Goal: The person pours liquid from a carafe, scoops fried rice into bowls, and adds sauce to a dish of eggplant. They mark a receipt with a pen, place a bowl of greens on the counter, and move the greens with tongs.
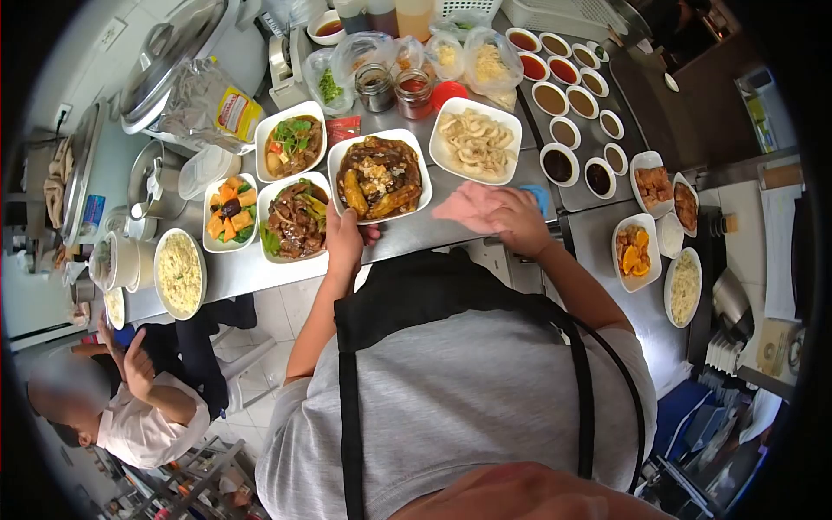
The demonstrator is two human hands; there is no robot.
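Note:
My left hand point(345, 241) grips the near left rim of a square white bowl point(380, 177) of dark sauced food, thumb on the rim and fingers underneath. Under my right hand point(523, 224) a pink cloth point(468, 206) is bunched on the steel counter. A blue item point(536, 199) shows just behind that hand. Left of the held bowl stand a bowl of sauced meat point(295, 218) and a bowl with green herbs on top point(291, 141). A bowl of pale sliced food point(476, 141) sits beyond the cloth.
Small sauce bowls point(565, 133) fill the right tray. Jars point(414, 94) and bagged ingredients point(492, 65) line the back. Rice bowls stand at the far left point(180, 273) and far right point(683, 288). At lower left a person point(152, 407) sits beside the counter.

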